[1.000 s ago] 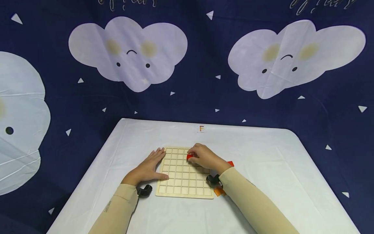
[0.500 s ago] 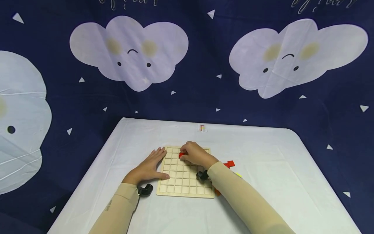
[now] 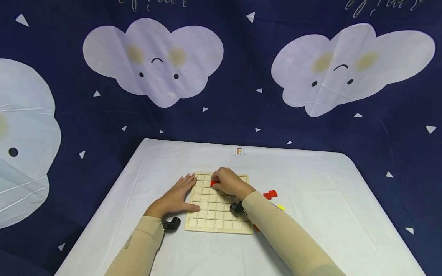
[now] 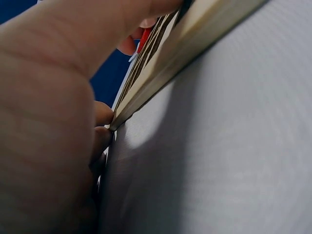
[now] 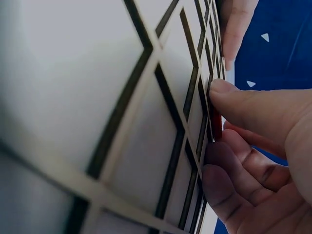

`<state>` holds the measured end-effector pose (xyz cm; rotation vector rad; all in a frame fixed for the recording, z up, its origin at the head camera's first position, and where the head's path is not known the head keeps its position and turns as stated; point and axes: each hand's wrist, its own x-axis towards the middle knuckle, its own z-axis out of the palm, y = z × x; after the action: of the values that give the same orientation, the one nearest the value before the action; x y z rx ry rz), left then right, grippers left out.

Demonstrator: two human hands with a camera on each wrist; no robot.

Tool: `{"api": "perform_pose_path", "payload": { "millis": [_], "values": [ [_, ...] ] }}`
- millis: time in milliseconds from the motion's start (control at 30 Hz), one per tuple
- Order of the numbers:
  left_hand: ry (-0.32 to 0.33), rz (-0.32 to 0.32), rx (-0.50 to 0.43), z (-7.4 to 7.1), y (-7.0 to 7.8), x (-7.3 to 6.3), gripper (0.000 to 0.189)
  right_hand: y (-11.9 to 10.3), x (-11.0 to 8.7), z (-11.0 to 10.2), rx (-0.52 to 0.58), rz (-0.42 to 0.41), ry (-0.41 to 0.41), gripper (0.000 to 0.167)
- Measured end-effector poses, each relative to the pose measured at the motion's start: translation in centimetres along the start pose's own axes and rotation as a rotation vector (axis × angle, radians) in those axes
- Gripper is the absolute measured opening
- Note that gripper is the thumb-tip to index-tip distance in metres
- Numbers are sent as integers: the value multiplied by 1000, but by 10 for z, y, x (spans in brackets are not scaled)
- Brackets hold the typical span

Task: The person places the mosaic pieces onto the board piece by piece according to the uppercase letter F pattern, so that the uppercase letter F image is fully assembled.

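A pale wooden grid board with square cells lies on the white table. My left hand rests along its left side, fingers spread straight, thumb over the edge cells and fingertips at the upper left corner. Over the upper part of the grid, my right hand pinches a red square tile between thumb and fingers. In the right wrist view the red tile sits right at the grid, between the thumb and the curled fingers. The left wrist view shows the board's side edge beside my left hand.
Right of the board lie red tiles and a yellow tile. An orange piece shows partly from under the right sleeve. A small card with a coloured grid pattern lies near the table's far edge.
My right hand has moved left across the board with the red tile, then nearly stopped over an upper cell. More tiles at the right show from behind the sleeve. The left hand stays put.
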<state>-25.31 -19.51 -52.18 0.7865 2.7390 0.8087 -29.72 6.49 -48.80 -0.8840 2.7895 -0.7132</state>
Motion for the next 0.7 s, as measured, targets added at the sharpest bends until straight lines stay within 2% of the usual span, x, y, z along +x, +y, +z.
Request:
{"api": "perform_pose_path", "payload": {
  "millis": [333, 500, 700],
  "values": [
    [2, -9, 16, 2, -1, 2, 124, 11, -10, -6, 77, 15, 19, 44],
    [-5, -19, 16, 2, 0, 3, 125, 24, -22, -28, 138, 32, 59, 43],
    [1, -24, 17, 1, 2, 2, 126, 45, -38, -58, 112, 85, 116, 43]
  ]
}}
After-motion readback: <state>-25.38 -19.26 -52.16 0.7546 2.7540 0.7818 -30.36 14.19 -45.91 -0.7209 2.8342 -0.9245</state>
